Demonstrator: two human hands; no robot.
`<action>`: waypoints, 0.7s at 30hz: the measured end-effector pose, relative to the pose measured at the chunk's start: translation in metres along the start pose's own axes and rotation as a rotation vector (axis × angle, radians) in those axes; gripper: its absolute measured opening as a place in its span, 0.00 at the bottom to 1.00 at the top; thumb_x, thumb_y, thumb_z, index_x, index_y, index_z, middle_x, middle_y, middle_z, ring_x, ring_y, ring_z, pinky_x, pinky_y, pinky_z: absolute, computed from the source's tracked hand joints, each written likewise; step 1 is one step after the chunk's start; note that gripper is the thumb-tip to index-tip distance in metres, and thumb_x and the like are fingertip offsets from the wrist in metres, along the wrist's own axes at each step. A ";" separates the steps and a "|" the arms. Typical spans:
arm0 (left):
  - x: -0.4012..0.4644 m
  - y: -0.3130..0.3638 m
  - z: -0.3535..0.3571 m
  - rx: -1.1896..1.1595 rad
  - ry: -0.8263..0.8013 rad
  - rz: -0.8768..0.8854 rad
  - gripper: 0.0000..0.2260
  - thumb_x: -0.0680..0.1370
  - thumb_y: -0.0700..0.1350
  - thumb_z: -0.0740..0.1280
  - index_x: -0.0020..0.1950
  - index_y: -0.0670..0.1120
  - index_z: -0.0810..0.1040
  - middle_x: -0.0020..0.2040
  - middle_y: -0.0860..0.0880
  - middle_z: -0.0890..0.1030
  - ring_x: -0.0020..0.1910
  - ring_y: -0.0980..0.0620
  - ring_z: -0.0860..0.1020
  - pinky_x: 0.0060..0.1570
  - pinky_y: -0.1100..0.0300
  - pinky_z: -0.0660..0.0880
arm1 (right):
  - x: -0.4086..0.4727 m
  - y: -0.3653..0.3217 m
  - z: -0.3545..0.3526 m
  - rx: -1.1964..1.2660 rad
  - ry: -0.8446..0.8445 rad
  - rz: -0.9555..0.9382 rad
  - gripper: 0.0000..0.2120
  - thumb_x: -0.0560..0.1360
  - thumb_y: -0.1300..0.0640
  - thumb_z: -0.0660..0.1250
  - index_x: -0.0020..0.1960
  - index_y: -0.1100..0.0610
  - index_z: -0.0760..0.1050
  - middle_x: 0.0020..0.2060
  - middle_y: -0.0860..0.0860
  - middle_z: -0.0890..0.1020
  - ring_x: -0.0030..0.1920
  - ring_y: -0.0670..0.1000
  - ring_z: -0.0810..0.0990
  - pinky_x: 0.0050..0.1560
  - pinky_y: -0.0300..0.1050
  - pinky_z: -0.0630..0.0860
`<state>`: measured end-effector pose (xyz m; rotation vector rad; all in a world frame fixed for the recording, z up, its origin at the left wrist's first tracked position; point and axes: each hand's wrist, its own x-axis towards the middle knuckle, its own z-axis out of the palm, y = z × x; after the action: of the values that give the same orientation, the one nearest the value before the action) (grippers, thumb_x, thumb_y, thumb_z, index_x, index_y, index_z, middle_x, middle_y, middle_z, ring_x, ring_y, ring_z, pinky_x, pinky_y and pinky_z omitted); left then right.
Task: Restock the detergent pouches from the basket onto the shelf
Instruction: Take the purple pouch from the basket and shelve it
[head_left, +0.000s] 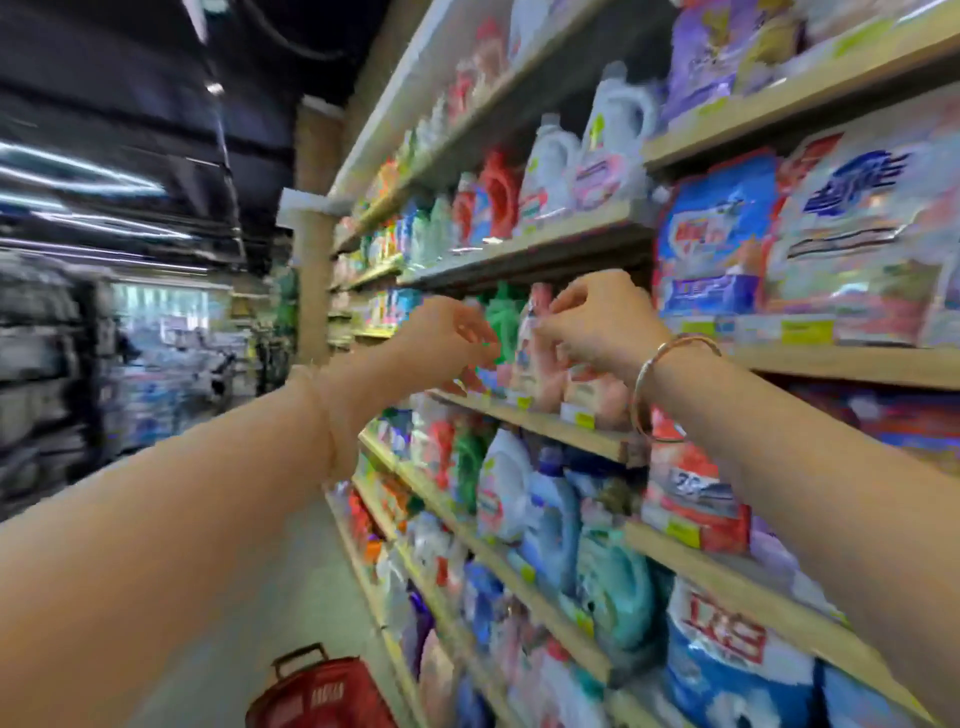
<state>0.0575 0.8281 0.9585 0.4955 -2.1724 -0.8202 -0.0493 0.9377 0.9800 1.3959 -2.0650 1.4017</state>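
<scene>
At shelf (524, 413) height — both hands (left (457, 338), right (597, 325)) outstretched, pinching pink pouch (540, 358).

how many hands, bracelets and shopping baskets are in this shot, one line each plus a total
Hands: 2, the left hand and the right hand, both up at the pink detergent pouches on the wooden shelf
Metal bangle bracelets: 1, on the right wrist
Red plastic shopping baskets: 1, on the floor
Total: 4

Your two bare forearms, no sleeves, a thin metal bangle (670, 379) on your right wrist, a fine bracelet (322, 410) on your left
</scene>
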 end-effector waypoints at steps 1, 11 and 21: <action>-0.004 -0.026 -0.024 0.041 0.016 -0.043 0.08 0.75 0.36 0.67 0.39 0.47 0.74 0.33 0.47 0.79 0.18 0.60 0.76 0.21 0.67 0.73 | 0.004 -0.009 0.032 0.013 -0.036 0.010 0.10 0.71 0.56 0.67 0.42 0.64 0.81 0.41 0.64 0.84 0.46 0.63 0.83 0.42 0.50 0.77; -0.009 -0.215 -0.134 0.177 0.072 -0.315 0.07 0.75 0.41 0.68 0.52 0.42 0.77 0.36 0.49 0.79 0.30 0.52 0.80 0.41 0.52 0.81 | 0.028 -0.030 0.254 0.077 -0.362 0.075 0.06 0.72 0.62 0.67 0.44 0.65 0.79 0.35 0.60 0.82 0.32 0.56 0.82 0.32 0.47 0.79; 0.090 -0.426 -0.100 0.172 -0.035 -0.452 0.05 0.76 0.39 0.67 0.51 0.42 0.77 0.42 0.43 0.81 0.32 0.50 0.79 0.43 0.50 0.80 | 0.096 0.073 0.480 0.051 -0.499 0.204 0.09 0.70 0.62 0.67 0.32 0.56 0.73 0.34 0.58 0.82 0.36 0.57 0.84 0.16 0.34 0.69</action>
<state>0.1134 0.4302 0.7630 1.0944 -2.2049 -0.8828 -0.0284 0.4904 0.7680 1.7382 -2.5566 1.2805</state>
